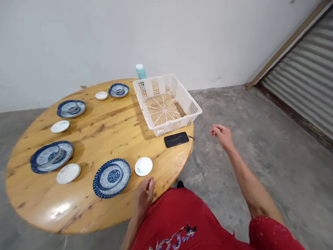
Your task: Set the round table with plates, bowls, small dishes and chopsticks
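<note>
My left hand rests on the near edge of the round wooden table, fingers loosely curled, holding nothing. It is just below a small white saucer and right of a blue-and-white plate with a bowl on it. My right hand hangs in the air off the table's right side, over the concrete floor, fingers loosely bent and empty. It is nearest a black phone and an empty white plastic basket.
Other blue-and-white plate sets sit at the left, far left and back, each with a white saucer nearby. A teal bottle stands behind the basket. A metal shutter lines the right.
</note>
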`<state>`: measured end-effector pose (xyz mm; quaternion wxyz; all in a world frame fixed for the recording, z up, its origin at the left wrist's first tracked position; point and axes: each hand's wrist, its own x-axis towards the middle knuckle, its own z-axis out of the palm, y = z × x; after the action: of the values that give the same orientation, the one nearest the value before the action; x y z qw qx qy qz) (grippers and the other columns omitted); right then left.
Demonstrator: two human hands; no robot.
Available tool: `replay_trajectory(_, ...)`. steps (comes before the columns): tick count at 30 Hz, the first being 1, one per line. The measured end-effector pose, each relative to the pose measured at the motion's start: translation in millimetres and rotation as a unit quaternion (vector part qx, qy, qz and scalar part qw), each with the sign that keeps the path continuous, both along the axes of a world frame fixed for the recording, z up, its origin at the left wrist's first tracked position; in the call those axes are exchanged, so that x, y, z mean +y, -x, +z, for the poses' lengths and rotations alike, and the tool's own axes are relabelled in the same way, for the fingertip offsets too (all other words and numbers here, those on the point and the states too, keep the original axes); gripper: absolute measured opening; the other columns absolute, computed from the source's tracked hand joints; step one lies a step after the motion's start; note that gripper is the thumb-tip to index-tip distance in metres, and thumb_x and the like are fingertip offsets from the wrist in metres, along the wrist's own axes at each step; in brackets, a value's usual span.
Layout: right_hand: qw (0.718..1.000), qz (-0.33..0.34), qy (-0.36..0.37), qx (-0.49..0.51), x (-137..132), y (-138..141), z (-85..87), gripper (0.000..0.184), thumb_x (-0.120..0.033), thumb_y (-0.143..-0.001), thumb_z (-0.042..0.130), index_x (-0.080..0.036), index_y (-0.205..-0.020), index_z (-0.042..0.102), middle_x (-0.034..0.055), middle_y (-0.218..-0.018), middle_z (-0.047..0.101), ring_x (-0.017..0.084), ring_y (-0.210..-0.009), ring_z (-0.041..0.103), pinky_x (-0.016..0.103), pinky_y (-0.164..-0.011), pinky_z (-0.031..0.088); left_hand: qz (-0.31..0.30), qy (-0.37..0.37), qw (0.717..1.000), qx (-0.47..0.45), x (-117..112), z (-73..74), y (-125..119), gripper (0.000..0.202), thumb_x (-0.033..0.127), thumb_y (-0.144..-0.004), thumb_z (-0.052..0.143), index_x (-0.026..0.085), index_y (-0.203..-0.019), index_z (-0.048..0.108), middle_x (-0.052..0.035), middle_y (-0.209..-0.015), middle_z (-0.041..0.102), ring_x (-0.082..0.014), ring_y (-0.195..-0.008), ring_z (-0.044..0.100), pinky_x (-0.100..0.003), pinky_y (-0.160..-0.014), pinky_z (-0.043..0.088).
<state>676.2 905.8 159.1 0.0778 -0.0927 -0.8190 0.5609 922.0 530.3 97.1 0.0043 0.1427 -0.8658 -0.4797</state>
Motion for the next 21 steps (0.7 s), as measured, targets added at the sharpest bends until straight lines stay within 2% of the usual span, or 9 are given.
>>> replay_trajectory(3, 0.997, 0.044, -0.045, 0.049, -30, 35, 39.4, 0.037, -0.042, -0.078, 0.057, -0.016, -0.102, 0.068, 0.0058, -0.082, 0.073, 0.017, -0.069, 0.068, 0.031, -0.071, 0.057, 0.054, 0.001, 0.998, 0.015, -20, -7.8, -7, 0.045, 0.058, -0.092, 0.045, 0.02, -0.102, 0.066, -0.0086, -0.086, 0.078, -0.0223, -0.076, 0.076, -0.033, -0.07, 0.06)
replay_trajectory(5, 0.99, 0.081, -0.094, 0.064, -49, 61, 59.1, 0.037, -0.038, -0.081, 0.055, -0.014, -0.106, 0.069, 0.0071, -0.087, 0.074, 0.018, -0.073, 0.069, 0.032, -0.074, 0.057, 0.078, 0.013, 0.997, 0.013, -29, -10.7, -11, 0.044, 0.059, -0.092, 0.046, 0.021, -0.101, 0.066, -0.0074, -0.085, 0.079, -0.022, -0.075, 0.077, -0.033, -0.071, 0.06)
replay_trajectory(7, 0.977, 0.117, -0.172, 0.055, -66, 89, 70.5, 0.037, -0.032, -0.084, 0.053, -0.011, -0.11, 0.069, 0.0092, -0.09, 0.075, 0.02, -0.079, 0.071, 0.032, -0.078, 0.056, 0.108, 0.021, 0.994, 0.01, -35, -10.6, -14, 0.044, 0.059, -0.092, 0.046, 0.021, -0.1, 0.067, -0.0067, -0.084, 0.079, -0.0215, -0.072, 0.077, -0.031, -0.067, 0.059)
replay_trajectory(9, 0.949, 0.148, -0.277, 0.028, -84, 121, 72.6, 0.037, -0.026, -0.086, 0.051, -0.009, -0.112, 0.07, 0.0118, -0.095, 0.076, 0.023, -0.088, 0.071, 0.032, -0.083, 0.054, 0.143, 0.026, 0.989, 0.003, -37, -7.8, -14, 0.044, 0.058, -0.092, 0.046, 0.021, -0.099, 0.067, -0.0065, -0.083, 0.079, -0.0211, -0.07, 0.077, -0.029, -0.062, 0.058)
replay_trajectory(12, 0.881, 0.188, -0.434, -0.024, -111, 168, 60.6, 0.035, -0.02, -0.088, 0.051, -0.008, -0.115, 0.071, 0.0154, -0.111, 0.075, 0.026, -0.105, 0.069, 0.031, -0.092, 0.05, 0.21, 0.028, 0.977, -0.027, -32, 0.3, -10, 0.043, 0.057, -0.091, 0.047, 0.021, -0.099, 0.067, -0.0064, -0.083, 0.079, -0.0215, -0.072, 0.077, -0.027, -0.057, 0.056)
replay_trajectory(14, 0.833, 0.219, -0.503, -0.068, -127, 197, 46.4, 0.035, -0.02, -0.09, 0.052, -0.008, -0.117, 0.071, 0.0173, -0.117, 0.074, 0.027, -0.111, 0.067, 0.03, -0.095, 0.049, 0.263, 0.015, 0.964, -0.044, -25, 7.2, -5, 0.042, 0.056, -0.091, 0.047, 0.02, -0.1, 0.066, -0.0067, -0.083, 0.079, -0.0219, -0.073, 0.077, -0.027, -0.058, 0.057)
replay_trajectory(17, 0.779, 0.259, -0.555, -0.134, -144, 230, 22.7, 0.039, -0.025, -0.091, 0.055, -0.005, -0.123, 0.068, 0.022, -0.121, 0.071, 0.029, -0.115, 0.066, 0.029, -0.095, 0.048, 0.33, -0.007, 0.942, -0.064, -9, 15.5, 2, 0.04, 0.055, -0.089, 0.048, 0.02, -0.099, 0.065, -0.0062, -0.083, 0.078, -0.0224, -0.073, 0.077, -0.029, -0.061, 0.059)
replay_trajectory(19, 0.76, 0.283, -0.564, -0.156, -150, 246, 7.2, 0.043, -0.026, -0.091, 0.058, -0.001, -0.125, 0.067, 0.0256, -0.122, 0.07, 0.03, -0.116, 0.066, 0.029, -0.096, 0.048, 0.356, -0.019, 0.93, -0.085, 2, 17.0, 6, 0.04, 0.055, -0.089, 0.048, 0.02, -0.1, 0.066, -0.0054, -0.085, 0.078, -0.0228, -0.076, 0.077, -0.03, -0.064, 0.059)
replay_trajectory(21, 0.752, 0.31, -0.559, -0.162, -154, 258, -7.9, 0.044, -0.025, -0.09, 0.061, 0.002, -0.124, 0.067, 0.0278, -0.121, 0.07, 0.03, -0.116, 0.066, 0.028, -0.097, 0.049, 0.372, -0.024, 0.921, -0.11, 11, 15.1, 8, 0.042, 0.057, -0.088, 0.048, 0.021, -0.102, 0.066, -0.0048, -0.088, 0.078, -0.0236, -0.081, 0.077, -0.032, -0.07, 0.06)
